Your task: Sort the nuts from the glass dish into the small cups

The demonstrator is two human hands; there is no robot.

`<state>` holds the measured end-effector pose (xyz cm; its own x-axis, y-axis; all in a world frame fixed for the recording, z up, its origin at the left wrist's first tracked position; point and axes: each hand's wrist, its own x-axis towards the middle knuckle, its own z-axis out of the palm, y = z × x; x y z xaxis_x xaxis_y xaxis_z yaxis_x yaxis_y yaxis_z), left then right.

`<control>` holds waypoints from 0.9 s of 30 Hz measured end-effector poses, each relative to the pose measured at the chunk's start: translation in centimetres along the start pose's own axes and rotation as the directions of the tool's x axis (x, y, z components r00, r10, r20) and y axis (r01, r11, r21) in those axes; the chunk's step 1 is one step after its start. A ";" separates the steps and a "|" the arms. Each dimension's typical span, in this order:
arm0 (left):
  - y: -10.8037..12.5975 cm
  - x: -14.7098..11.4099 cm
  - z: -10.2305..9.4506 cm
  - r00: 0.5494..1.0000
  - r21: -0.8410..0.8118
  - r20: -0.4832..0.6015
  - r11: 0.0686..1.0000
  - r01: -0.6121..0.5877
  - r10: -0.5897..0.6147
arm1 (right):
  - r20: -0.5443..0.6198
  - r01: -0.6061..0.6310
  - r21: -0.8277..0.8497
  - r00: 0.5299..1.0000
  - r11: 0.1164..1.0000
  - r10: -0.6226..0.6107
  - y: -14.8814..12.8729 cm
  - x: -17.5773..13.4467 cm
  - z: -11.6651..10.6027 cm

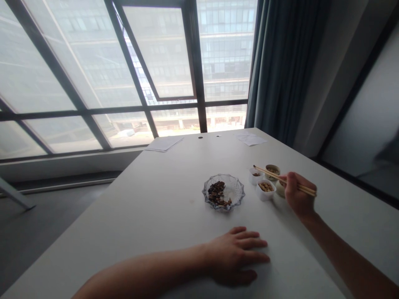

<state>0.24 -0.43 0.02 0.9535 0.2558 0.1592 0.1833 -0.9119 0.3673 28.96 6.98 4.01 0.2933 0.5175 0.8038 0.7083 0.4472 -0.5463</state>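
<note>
My right hand (298, 194) is closed around a pair of wooden chopsticks (274, 175), their tips over a small white cup (255, 176) with a few brown bits inside. A small dark piece seems to be at the tips. Beside that cup stand a second white cup (266, 190) of tan, peanut-like pieces and a round pot (272, 171) with pale contents. Another pale pot (280, 189) is partly hidden behind my right hand. Left of them sits a scalloped glass bowl (238, 192) holding dark seeds and brown pieces. My left hand (238, 256) lies flat on the table, fingers spread.
The white table (149, 216) reaches toward the windows. Papers (163, 143) lie at its far left corner and more sheets (252, 139) at the far right. A blue curtain (280, 70) hangs behind, and one window pane (158, 50) is tilted open.
</note>
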 end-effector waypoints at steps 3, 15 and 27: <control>0.0 0.0 -0.1 1.000 0.008 -0.002 1.000 -0.005 0.005 | 0.016 -0.032 0.015 0.999 0.999 0.032 0.3 0.1 -0.2; -0.1 -0.1 0.0 1.000 0.011 -0.013 1.000 -0.010 0.010 | 0.321 -0.142 0.311 0.946 0.940 0.036 -3.1 -2.5 1.8; -0.1 0.0 0.0 1.000 0.007 -0.012 1.000 -0.017 0.017 | 0.551 -0.312 0.420 0.834 0.852 0.033 -2.9 -5.2 4.8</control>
<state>0.26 -0.36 0.02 0.9536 0.2438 0.1767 0.1685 -0.9185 0.3579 22.33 6.53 0.28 -0.0855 0.8483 0.5226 0.2422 0.5265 -0.8150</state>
